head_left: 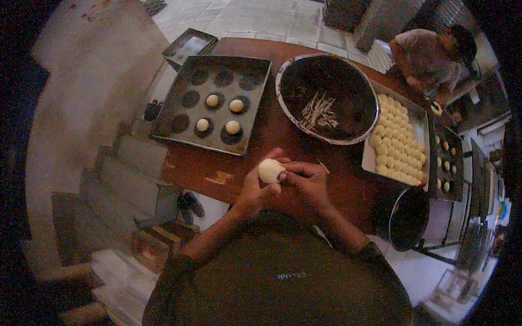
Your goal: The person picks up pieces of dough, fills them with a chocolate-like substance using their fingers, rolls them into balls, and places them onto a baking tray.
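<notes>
Dough ball [270,171] held in cupped grip of left hand [253,189], right hand [310,182] pinching its edge

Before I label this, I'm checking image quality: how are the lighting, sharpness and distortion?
Head view: dim, with speckled grain; the bowl is very dark inside, the tiled floor brighter; straight edges bend toward the black rim; the dough ball in the left hand reads clearly, far-right clutter doesn't.

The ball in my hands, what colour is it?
The ball is pale cream, as the head view shows.
</notes>
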`<state>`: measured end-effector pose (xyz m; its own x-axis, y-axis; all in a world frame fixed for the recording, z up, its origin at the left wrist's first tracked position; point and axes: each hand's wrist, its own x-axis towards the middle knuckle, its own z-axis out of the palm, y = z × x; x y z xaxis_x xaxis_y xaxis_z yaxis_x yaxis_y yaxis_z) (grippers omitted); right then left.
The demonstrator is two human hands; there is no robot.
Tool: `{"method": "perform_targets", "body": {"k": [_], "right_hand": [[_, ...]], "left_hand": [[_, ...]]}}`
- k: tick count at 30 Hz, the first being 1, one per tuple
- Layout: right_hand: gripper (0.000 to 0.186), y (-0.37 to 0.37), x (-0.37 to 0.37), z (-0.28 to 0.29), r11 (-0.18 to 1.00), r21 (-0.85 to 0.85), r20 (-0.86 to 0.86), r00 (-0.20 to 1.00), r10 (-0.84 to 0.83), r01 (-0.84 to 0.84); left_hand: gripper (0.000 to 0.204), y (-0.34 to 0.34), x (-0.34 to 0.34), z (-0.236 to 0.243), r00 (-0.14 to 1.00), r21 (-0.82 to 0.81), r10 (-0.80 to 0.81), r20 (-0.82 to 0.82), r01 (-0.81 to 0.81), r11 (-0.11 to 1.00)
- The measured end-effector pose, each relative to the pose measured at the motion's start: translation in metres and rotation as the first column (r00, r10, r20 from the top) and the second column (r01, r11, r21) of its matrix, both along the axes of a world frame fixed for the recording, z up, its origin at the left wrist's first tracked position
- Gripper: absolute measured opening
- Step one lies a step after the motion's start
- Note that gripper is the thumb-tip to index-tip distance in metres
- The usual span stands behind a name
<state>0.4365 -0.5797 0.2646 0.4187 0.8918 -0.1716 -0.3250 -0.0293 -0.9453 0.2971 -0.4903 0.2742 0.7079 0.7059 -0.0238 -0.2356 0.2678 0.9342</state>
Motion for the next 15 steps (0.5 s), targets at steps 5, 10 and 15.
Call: {"method": "perform_targets", "body": {"k": [5,10,15], "right_hand": [[0.021,-0.001,-0.013,-0.006,0.965,0.029,0.775,0.616,0.142,-0.259],[0.036,0.034,-0.035,0.007,0.989,0.124,0.886,0.458,-0.075,-0.078],[0.045,-0.009,-0.02,-0.099,0.969,0.016,0.967,0.249,0.048,-0.247]], "left_hand": [[0.03,0.044,0.0,-0.023,0.952,0.108,0.079,-0.295,-0.048,0.993],[0.037,0.066,-0.033,-0.105,0.89,0.547,0.021,-0.455,0.261,0.796],[0.082,0.064,-0.08,-0.067,0.864,0.593,0.074,-0.498,0.277,0.756]]}}
